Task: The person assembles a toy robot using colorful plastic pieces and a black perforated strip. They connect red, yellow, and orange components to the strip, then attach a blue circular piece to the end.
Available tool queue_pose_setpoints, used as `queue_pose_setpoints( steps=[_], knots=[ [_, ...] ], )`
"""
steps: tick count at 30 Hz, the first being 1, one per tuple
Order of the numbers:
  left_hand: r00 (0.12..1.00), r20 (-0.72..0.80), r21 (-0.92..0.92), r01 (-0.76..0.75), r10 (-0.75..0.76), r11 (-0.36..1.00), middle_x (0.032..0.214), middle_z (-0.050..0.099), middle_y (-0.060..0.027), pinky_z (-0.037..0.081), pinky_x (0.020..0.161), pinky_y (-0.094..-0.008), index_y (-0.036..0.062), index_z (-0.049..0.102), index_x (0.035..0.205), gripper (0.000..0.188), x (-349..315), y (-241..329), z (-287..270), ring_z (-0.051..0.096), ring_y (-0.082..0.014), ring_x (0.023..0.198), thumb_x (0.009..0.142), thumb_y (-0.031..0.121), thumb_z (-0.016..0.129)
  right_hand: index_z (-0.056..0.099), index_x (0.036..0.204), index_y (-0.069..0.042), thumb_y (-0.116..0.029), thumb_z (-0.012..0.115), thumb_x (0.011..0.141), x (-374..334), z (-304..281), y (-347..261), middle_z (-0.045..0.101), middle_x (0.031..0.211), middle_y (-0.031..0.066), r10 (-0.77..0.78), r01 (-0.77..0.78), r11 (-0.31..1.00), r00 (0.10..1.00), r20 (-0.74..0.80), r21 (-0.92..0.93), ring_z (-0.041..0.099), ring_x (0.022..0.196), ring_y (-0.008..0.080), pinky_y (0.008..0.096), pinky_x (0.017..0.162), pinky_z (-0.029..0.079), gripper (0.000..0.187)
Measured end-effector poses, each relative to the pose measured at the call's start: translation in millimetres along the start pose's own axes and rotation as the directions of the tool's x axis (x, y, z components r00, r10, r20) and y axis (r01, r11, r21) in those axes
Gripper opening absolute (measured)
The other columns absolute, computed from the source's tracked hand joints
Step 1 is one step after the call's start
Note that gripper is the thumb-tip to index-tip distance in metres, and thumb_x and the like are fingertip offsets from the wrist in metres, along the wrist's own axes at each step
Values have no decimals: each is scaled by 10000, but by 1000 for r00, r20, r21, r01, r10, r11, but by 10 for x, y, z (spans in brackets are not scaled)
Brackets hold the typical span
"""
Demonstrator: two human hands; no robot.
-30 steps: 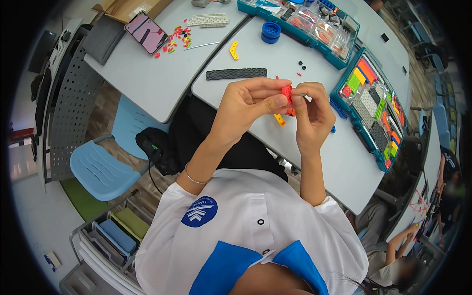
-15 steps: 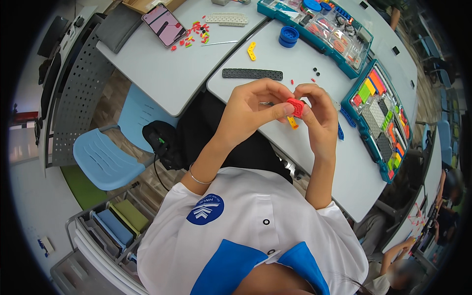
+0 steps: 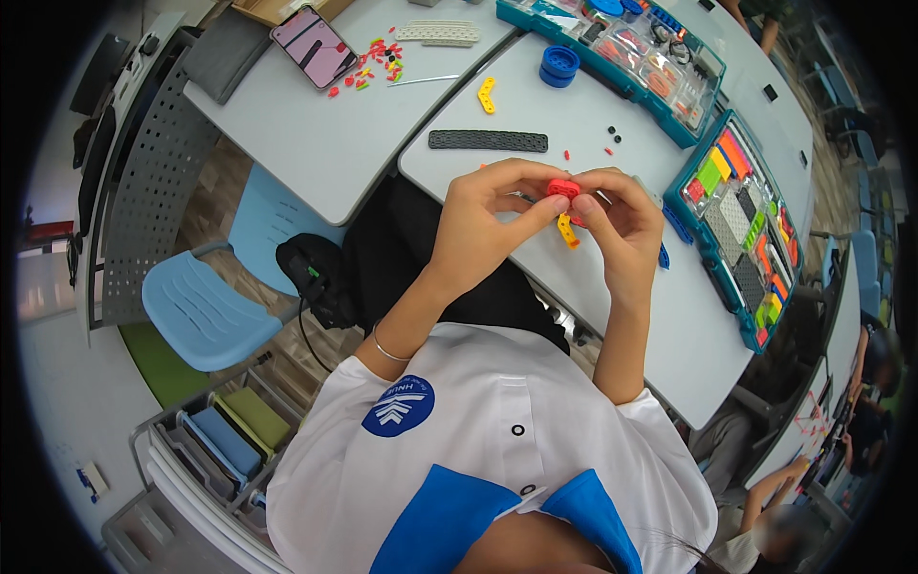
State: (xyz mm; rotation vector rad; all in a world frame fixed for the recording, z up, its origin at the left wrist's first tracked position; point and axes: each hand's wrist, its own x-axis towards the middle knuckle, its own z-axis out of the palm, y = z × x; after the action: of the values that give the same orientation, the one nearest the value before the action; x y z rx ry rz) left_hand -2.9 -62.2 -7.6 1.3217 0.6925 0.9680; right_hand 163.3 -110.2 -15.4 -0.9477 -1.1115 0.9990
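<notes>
Between my two hands, above the near edge of the table, is a small red building-kit piece (image 3: 563, 188). My left hand (image 3: 486, 212) pinches it from the left with thumb and forefinger. From the right, my right hand (image 3: 620, 212) grips it with thumb and fingertips. More red shows just below, under my right thumb, but I cannot tell whether it is a second piece. A yellow angled beam (image 3: 568, 231) appears under the hands; whether it is attached or lies on the table is unclear. Past my left hand lies a long black perforated beam (image 3: 488, 141).
A yellow bent beam (image 3: 487, 96) and blue wheels (image 3: 559, 66) lie farther back. Teal parts cases (image 3: 681, 196) stand open at the right. On the left table are a phone (image 3: 314, 46), scattered red pegs (image 3: 367, 73) and a grey plate (image 3: 437, 34). A blue chair (image 3: 212, 311) stands left.
The red piece has tilted between my fingers, its broad face turning away and its side now showing. It sits slightly higher and farther left. Both hands keep their hold.
</notes>
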Motion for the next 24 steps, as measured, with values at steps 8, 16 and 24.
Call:
queue_pose_setpoints(
  steps=[8, 16, 24],
  knots=[
    [991, -127, -78, 40, -50, 996, 961, 715, -150, 583, 740, -290, -76, 674, 1110, 242, 48, -27, -107, 709, -194, 846, 889, 21, 692, 690, 1038, 10, -56, 645, 927, 7, -341, -213, 671, 989, 74, -57, -27, 893, 983, -172, -448, 642, 898, 132, 257, 819, 504, 136],
    [987, -160, -104, 15, -31, 994, 964, 708, -148, 585, 751, -294, -76, 670, 1114, 245, 64, -58, -152, 708, -192, 856, 910, 59, 676, 684, 954, -10, -63, 673, 866, 44, -845, -99, 673, 927, 83, -88, 70, 411, 995, 37, -909, 611, 900, 238, 338, 810, 473, 103],
    [993, -120, -126, 1, -16, 992, 1026, 699, -170, 591, 771, -319, -92, 622, 1192, 329, 50, -63, -127, 704, -220, 916, 893, 32, 682, 693, 958, -23, -98, 691, 851, 557, -905, 385, 667, 908, 100, 1, 86, 310, 996, 91, -947, 624, 892, 259, 371, 816, 489, 130]
  ],
)
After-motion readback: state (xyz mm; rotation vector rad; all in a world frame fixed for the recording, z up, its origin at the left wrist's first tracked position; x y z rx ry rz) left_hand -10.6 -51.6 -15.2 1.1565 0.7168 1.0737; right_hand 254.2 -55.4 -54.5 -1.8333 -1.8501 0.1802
